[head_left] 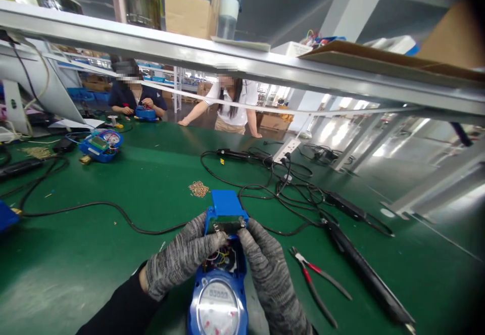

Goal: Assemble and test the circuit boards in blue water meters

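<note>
One green table (151,183). One blue meter (217,302), wires (221,260) exposed, on the table's near side. Two gloved hands: left hand (182,253) and right hand (266,260), both grasping a blue cover (227,202) at the meter's far end. One pair of pliers (300,257), spread, beside the right hand. One heap of brass-coloured pieces (199,189), beyond the cover.

Blue meter (219,304), mottled grey gloves (182,256), green tabletop (151,176), red-and-grey-handled pliers (308,279)
</note>
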`<state>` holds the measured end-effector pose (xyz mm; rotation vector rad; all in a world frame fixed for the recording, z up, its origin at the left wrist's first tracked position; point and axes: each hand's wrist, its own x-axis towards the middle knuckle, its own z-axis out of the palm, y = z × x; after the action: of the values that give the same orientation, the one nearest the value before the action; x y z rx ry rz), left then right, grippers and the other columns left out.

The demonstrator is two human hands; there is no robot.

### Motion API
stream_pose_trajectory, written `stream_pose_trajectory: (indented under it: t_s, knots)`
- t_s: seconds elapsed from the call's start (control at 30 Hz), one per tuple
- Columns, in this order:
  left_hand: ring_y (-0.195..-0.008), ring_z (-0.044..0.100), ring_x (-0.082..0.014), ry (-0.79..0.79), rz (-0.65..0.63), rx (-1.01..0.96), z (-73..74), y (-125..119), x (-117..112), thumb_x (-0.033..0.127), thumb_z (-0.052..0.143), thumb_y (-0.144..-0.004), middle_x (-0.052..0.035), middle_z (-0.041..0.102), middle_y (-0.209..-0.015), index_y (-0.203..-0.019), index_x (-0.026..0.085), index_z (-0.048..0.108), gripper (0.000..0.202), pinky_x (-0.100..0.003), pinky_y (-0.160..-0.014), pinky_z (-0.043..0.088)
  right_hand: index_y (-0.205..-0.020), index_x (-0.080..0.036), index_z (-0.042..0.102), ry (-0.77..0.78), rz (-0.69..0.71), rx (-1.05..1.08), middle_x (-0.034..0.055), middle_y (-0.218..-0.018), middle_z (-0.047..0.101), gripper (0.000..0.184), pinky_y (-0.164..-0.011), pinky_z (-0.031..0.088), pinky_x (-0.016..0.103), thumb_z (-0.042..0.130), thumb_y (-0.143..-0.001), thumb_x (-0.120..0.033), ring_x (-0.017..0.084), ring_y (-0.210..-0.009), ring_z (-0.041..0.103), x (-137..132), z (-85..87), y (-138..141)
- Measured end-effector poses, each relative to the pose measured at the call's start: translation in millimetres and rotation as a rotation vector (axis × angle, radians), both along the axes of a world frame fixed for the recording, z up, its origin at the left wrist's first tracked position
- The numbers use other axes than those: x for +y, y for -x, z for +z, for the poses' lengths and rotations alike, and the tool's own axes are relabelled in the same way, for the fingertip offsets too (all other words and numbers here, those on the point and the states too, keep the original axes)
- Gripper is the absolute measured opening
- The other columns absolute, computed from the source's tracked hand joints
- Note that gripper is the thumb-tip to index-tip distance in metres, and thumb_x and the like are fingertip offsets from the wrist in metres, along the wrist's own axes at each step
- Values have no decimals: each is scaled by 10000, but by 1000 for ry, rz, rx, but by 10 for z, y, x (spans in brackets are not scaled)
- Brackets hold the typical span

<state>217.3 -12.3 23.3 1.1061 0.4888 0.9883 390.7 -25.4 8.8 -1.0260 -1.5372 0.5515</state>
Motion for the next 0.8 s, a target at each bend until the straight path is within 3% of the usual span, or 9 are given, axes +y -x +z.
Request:
stream_pose_trajectory:
  t_s: [0.1, 0.33, 0.43, 0.6, 0.7, 0.8]
  knots:
    - [-1122, 664, -244, -32, -39, 21, 5, 17, 40, 226, 656, -907, -111, 677, -1287, -1309, 226, 643, 402, -392, -1039, 479, -1013, -240, 744, -41, -14, -14, 24, -946, 804, 207, -702, 648, 249, 547, -951, -219, 187, -805, 773, 12, -18, 2]
    - [-1108, 666, -257, 6, -87, -1, 33, 0, -16, 228, 643, -913, -122, 678, -1259, -1330, 218, 616, 417, -406, -1015, 492, -1132, -225, 738, -228, -275, -194, 85, -1054, 788, 250, -742, 662, 339, 634, -927, -322, 250, -919, 768, 22, -438, -116]
    - [-1082, 669, -268, -36, -70, 61, 75, 27, -41, 242, 664, -895, -129, 671, -1249, -1327, 218, 617, 436, -414, -972, 519, -1115, -228, 741, -274, -303, -211, 86, -1011, 794, 224, -706, 663, 331, 615, -940, -290, 239, -857, 772, 11, -476, -108]
    - [-1288, 548, -310, -332, 92, 258, 107, 133, -18, 209, 767, -787, -122, 611, -1344, -1153, 217, 739, 367, -385, -1073, 458, -1054, -225, 750, -194, -244, -84, 59, -936, 804, 184, -655, 650, 283, 608, -950, -279, 207, -795, 769, -12, -344, -72]
    - [-1305, 549, -301, -221, -60, 146, 48, 192, 25, 238, 674, -866, -115, 604, -1378, -1271, 223, 677, 405, -414, -1101, 428, -999, -203, 756, -17, -131, 12, 63, -935, 805, 194, -656, 646, 278, 627, -936, -333, 212, -789, 771, -24, -245, -79]
    - [-1253, 598, -301, -85, -199, -14, -52, 212, 113, 305, 612, -900, -122, 669, -1296, -1370, 203, 596, 481, -455, -1117, 398, -959, -200, 751, 189, 52, 157, 57, -937, 803, 244, -672, 652, 304, 597, -946, -389, 224, -796, 771, -38, -129, -85]
